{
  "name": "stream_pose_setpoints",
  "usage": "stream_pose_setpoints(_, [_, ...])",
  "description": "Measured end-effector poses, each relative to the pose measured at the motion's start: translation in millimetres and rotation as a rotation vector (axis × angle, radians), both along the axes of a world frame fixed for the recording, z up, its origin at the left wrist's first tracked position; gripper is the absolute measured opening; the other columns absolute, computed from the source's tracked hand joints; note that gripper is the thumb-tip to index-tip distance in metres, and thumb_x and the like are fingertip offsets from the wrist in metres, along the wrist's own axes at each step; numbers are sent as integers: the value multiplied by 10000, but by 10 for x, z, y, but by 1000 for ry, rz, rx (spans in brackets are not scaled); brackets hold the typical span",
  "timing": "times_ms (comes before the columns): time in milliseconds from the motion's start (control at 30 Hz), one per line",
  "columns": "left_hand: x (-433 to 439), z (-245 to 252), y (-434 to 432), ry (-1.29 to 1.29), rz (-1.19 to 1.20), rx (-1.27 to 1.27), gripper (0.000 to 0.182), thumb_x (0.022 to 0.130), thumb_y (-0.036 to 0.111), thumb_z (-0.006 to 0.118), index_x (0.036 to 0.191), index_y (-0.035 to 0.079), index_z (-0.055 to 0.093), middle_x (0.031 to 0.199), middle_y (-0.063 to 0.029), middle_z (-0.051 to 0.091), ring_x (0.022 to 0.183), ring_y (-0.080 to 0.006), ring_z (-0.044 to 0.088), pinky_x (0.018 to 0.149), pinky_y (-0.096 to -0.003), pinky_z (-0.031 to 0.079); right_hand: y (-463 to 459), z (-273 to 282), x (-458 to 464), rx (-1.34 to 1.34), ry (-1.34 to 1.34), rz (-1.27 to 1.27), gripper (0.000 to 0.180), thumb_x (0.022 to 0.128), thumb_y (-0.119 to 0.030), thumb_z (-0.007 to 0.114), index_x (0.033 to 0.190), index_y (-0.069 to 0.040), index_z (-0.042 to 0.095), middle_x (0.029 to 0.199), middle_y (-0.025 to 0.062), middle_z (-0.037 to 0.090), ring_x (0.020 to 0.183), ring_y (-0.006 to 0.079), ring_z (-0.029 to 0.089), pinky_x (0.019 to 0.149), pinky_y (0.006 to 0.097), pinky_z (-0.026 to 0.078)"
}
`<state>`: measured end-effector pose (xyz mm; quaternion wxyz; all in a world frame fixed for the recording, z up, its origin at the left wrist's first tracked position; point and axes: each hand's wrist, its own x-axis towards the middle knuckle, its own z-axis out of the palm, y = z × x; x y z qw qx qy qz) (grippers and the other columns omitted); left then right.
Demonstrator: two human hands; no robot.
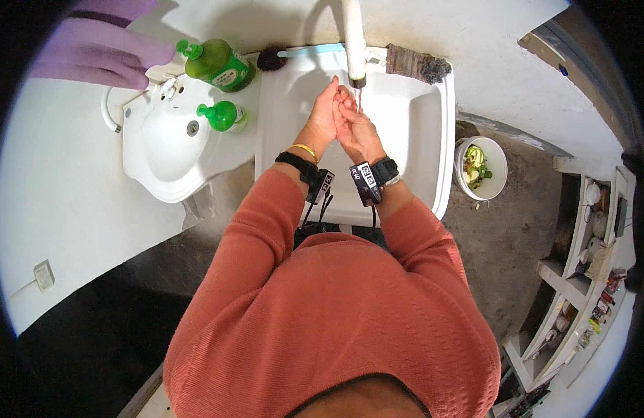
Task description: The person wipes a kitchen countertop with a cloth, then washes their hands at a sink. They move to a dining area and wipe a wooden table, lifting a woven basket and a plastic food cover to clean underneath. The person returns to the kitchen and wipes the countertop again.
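My left hand point(322, 116) and my right hand point(360, 131) meet under the white spout point(353, 44), above the large white sink point(421, 141). A thin stream of water point(359, 99) falls from the spout onto the fingers of my right hand. The fingers of both hands curl and overlap, and my left thumb points up. No object shows in either hand, though the inner sides of the fingers are partly hidden. A gold bracelet point(307, 150) and a black strapped device point(318, 184) are on my left wrist. Another black device point(367, 184) sits on my right wrist.
Two green pump bottles point(220, 65) point(224, 116) stand between the sink and a smaller washbasin point(170, 141). A light-blue-handled brush point(317, 50) and a dark worn scrubber point(416, 64) lie on the sink's back rim. A white bucket point(497, 175) of vegetable scraps stands to the right.
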<state>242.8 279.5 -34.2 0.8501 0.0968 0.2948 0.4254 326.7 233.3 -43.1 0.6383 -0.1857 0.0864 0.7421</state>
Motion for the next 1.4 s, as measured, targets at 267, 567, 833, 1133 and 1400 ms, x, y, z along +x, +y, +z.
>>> stream_pose_setpoints(267, [349, 34, -501, -491, -76, -208, 585, 929, 491, 411, 1176, -31, 503, 1020, -198, 603, 927, -354, 596, 838, -461, 494, 202, 19, 102, 63, 412, -71, 294, 976, -198, 492, 1148, 38, 531, 1016, 128, 583, 842, 180, 565, 736, 263, 505])
stream_pose_setpoints(567, [369, -597, -475, -489, -151, -78, 523, 929, 448, 422, 1121, -30, 512, 956, -204, 615, 884, -325, 613, 780, -427, 514, 198, 23, 146, 334, -1695, -98, 107, 926, -126, 504, 940, -27, 540, 715, 64, 566, 590, 143, 550, 507, 318, 441])
stream_pose_setpoints(833, [427, -97, -415, -9, 136, -251, 433, 945, 424, 441, 996, 8, 550, 888, -170, 626, 786, -298, 627, 706, -420, 524, 100, 30, 278, 491, -2376, 14, 195, 877, -80, 540, 1071, -90, 564, 871, 142, 561, 751, 331, 585, 648, 403, 494])
stream_pose_setpoints(1133, [349, 108, -219, -167, 271, -210, 422, 947, 445, 461, 975, 38, 568, 877, -137, 630, 749, -266, 630, 681, -402, 526, 119, 169, 60, 148, -655, -101, 291, 976, -170, 464, 1165, 48, 499, 1168, 139, 568, 1097, 264, 531, 993, 362, 413])
stream_pose_setpoints(1400, [268, -91, -158, 176, 170, -78, 440, 933, 489, 489, 1011, 67, 582, 896, -97, 625, 757, -209, 629, 682, -351, 528, 12, 35, 51, 116, -631, 65, 344, 990, -196, 447, 1246, 32, 476, 1181, 124, 572, 1102, 231, 531, 1012, 335, 396])
